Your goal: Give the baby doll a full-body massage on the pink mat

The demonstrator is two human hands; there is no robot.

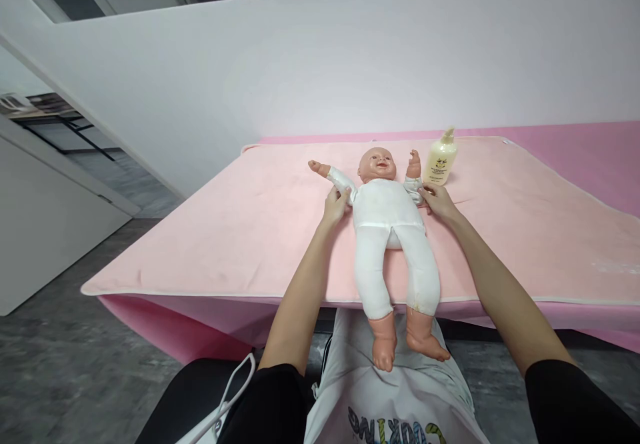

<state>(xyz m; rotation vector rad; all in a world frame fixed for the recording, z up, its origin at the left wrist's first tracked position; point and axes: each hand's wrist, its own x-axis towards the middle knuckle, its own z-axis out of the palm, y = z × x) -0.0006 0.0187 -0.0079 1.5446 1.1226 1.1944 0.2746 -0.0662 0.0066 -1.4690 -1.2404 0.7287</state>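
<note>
A baby doll [383, 204] with a white cloth body lies on its back on a pink blanket [240, 244]. Its head points to the wall, and its bare plastic feet stick out past the table's front edge. My left hand [335, 205] is closed around the doll's arm at the left, near the elbow. At the other side my right hand [437, 201] pinches the doll's right-hand-side arm by its white sleeve. Just behind my right hand stands a pale yellow pump bottle [441, 159], upright and close to the doll's raised hand.
A darker pink cloth [590, 157] shows under the blanket at the right and hangs over the front. A white wall [350, 64] rises behind the table. A white cable [235, 394] lies by my lap at the lower left.
</note>
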